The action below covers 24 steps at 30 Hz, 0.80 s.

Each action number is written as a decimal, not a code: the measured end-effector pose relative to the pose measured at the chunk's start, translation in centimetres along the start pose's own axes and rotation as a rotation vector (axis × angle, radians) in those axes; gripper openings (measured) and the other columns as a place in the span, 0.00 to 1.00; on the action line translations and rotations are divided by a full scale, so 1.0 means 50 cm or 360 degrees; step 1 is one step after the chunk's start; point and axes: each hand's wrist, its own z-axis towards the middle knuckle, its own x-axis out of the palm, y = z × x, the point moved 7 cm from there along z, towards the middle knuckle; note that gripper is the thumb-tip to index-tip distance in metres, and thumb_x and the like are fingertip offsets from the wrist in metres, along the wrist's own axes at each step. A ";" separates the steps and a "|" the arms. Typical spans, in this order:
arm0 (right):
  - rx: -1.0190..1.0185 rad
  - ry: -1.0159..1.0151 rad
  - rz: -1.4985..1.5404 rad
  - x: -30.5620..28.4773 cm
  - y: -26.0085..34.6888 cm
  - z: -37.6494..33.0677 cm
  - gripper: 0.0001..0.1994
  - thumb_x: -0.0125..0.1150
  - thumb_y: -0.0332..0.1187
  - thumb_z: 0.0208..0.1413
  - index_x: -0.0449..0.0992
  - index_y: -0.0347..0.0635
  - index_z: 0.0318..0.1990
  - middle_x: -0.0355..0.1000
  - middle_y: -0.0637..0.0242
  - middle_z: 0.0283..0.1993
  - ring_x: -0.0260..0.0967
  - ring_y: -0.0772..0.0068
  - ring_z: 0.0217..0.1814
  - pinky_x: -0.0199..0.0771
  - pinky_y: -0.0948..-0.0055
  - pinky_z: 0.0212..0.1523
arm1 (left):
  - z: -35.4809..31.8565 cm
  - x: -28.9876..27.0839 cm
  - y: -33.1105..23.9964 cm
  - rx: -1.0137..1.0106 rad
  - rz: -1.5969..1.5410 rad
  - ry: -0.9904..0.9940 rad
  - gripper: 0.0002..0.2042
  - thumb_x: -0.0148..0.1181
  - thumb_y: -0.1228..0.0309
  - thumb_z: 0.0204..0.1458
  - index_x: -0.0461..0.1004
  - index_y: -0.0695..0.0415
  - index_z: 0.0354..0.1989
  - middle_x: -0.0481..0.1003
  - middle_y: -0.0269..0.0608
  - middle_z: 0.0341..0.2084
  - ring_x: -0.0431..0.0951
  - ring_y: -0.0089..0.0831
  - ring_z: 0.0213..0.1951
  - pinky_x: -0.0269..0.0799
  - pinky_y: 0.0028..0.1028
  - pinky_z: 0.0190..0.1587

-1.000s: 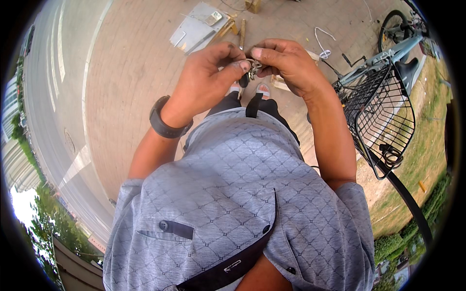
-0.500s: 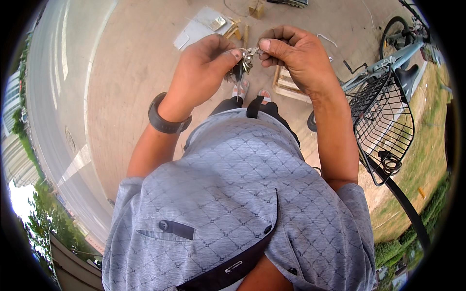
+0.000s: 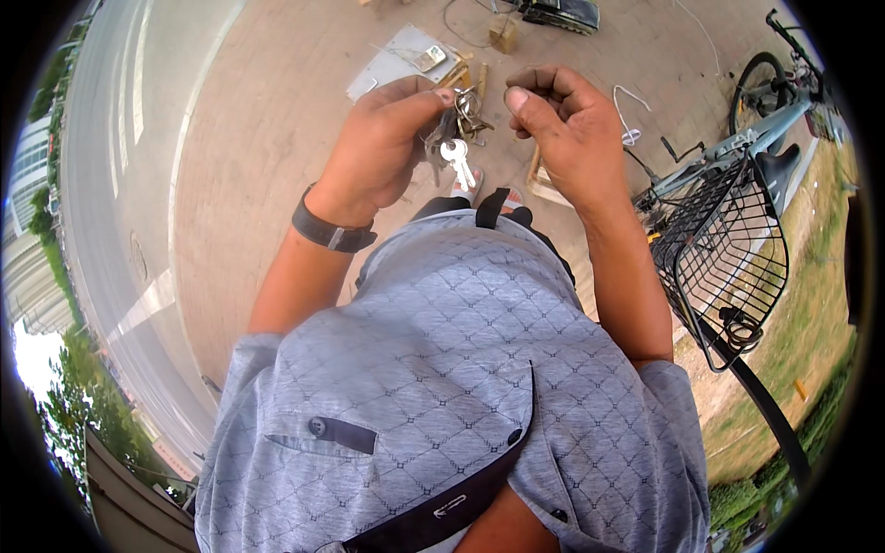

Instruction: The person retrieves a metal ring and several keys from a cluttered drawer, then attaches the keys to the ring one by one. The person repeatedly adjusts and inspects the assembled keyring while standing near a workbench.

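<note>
My left hand [image 3: 383,138] is closed, thumb against forefinger, on a ring of keys [image 3: 470,111]. Several keys hang from it below the fingertips, among them a bright silver key [image 3: 456,157]; darker ones beside the palm are partly hidden. A dark band [image 3: 332,226] circles the left wrist. To the right, a small gap away from the keys, is my right hand [image 3: 572,124]. Its fingers are loosely curled with the thumb apart from them, and nothing shows between them.
On the paving beyond my hands lie a grey board [image 3: 401,60] with a small item on it and a wooden block [image 3: 503,35]. A wooden frame [image 3: 546,180] is partly behind my right hand. At right stands a bicycle with a black wire basket [image 3: 733,249]. A road [image 3: 120,184] runs along the left.
My right hand has let go of the key it pinched and drawn away to the right. The silver key now dangles below my left hand, which still has the ring.
</note>
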 end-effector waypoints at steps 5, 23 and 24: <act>-0.0232 0.0152 -0.0069 0.040 0.025 -0.029 0.11 0.68 0.22 0.53 0.80 0.34 0.45 0.79 0.67 0.35 0.74 0.81 0.34 0.74 0.77 0.31 | -0.007 0.016 -0.002 0.0020 -0.0073 -0.0038 0.10 0.60 0.69 0.62 0.75 0.66 0.39 0.76 0.35 0.33 0.73 0.21 0.35 0.68 0.24 0.39; -0.0920 -0.0126 -0.0820 0.025 0.072 -0.046 0.08 0.64 0.22 0.51 0.79 0.42 0.39 0.76 0.60 0.35 0.76 0.53 0.34 0.77 0.61 0.32 | -0.013 0.031 -0.002 0.0015 0.0066 0.0069 0.11 0.61 0.67 0.62 0.76 0.65 0.40 0.78 0.38 0.32 0.74 0.22 0.32 0.69 0.23 0.33; -0.0902 -0.0140 -0.0802 0.023 0.074 -0.045 0.08 0.64 0.22 0.51 0.79 0.42 0.39 0.76 0.60 0.35 0.76 0.53 0.33 0.76 0.61 0.32 | -0.012 0.028 -0.004 0.0007 0.0073 0.0110 0.10 0.61 0.67 0.62 0.76 0.64 0.41 0.79 0.39 0.32 0.76 0.21 0.30 0.70 0.22 0.31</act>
